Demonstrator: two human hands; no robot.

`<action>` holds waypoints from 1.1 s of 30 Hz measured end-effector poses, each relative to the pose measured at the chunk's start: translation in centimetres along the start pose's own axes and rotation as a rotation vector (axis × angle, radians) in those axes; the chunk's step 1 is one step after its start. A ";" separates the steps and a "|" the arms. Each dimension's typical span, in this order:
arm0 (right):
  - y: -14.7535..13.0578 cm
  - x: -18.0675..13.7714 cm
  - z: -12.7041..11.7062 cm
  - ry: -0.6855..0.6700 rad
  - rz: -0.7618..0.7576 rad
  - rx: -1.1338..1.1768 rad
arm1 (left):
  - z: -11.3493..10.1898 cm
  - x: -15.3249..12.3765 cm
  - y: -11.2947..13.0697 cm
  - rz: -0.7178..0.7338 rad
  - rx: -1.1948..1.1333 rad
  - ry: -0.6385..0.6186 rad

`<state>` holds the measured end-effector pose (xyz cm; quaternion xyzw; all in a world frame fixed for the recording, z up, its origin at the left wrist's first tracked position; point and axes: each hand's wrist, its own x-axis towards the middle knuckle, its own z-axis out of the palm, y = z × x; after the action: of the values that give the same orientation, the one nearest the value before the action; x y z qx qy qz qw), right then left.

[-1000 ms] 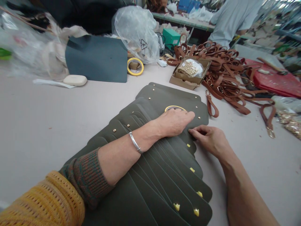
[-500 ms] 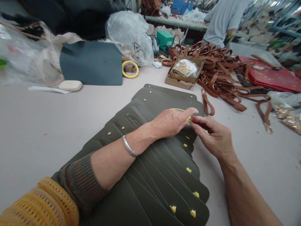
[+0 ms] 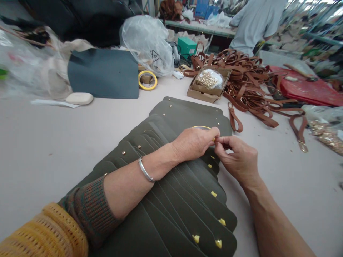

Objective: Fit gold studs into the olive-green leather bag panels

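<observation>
My left hand (image 3: 194, 143) is closed on a roll of yellow tape (image 3: 200, 127), mostly hidden beneath the palm. Its thumb and fingertips meet those of my right hand (image 3: 237, 153), which is pinched at the tape's end, where a bit of yellow shows. Both hands are above overlapping dark olive leather panels (image 3: 171, 200), fanned out on the table. Small metal studs (image 3: 139, 146) sit along the panels' left side. Pieces of yellow tape (image 3: 213, 193) are stuck along the right edges, some bunched up.
Behind the panels lie a box of gold beads (image 3: 209, 79), a heap of brown straps (image 3: 243, 84), and another yellow tape roll (image 3: 147, 80). A blue-grey panel (image 3: 103, 73) and a white case (image 3: 79, 98) are at left. A person in grey (image 3: 254, 25) stands beyond.
My left thumb has come down and the fingers have closed. My right hand has moved slightly left, so the fingertips of both hands now meet at the tape.
</observation>
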<state>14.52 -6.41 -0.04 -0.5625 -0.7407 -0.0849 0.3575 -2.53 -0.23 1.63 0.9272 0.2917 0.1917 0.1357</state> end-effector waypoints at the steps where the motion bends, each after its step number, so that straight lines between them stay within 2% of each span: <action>1: -0.1 0.0 0.0 0.003 -0.003 -0.009 | 0.0 0.0 0.0 -0.004 0.000 0.004; 4: -0.7 0.0 0.1 -0.009 0.069 0.007 | 0.2 0.1 -0.1 -0.023 0.012 0.039; 6: -1.1 0.2 0.2 -0.040 0.229 0.084 | 0.2 0.1 0.0 -0.022 0.033 0.073; 8: -1.1 0.5 0.2 -0.073 0.457 0.240 | 0.2 0.0 0.3 -0.004 0.046 0.114; 11: 0.4 0.8 0.1 -0.066 0.761 0.518 | 0.1 -0.1 0.7 0.018 0.039 0.153; 14: 3.2 0.6 -0.4 -0.069 0.905 0.727 | 0.0 -0.1 0.6 -0.011 0.074 0.078; 17: 5.4 0.1 -0.6 -0.134 0.921 0.802 | 0.2 -0.1 0.2 -0.021 0.139 -0.045; 22: 5.7 -0.5 0.2 -0.265 0.834 0.638 | 0.4 -0.1 0.0 0.003 0.216 -0.180; 26: 5.0 -0.2 0.8 -0.309 0.738 0.383 | 0.3 -0.1 0.3 0.004 0.229 -0.202; 29: 4.6 0.2 1.0 -0.310 0.607 0.141 | 0.3 -0.1 0.4 0.009 0.244 -0.196; 31: 4.5 0.3 1.1 -0.295 0.552 0.071 | 0.4 -0.1 0.4 0.010 0.247 -0.189; 33: 4.4 0.2 1.0 -0.276 0.569 0.093 | 0.4 -0.1 0.3 0.008 0.244 -0.184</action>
<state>18.02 -4.19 -1.84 -0.7364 -0.5982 0.1295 0.2883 -2.27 -0.56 1.30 0.9516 0.2955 0.0694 0.0477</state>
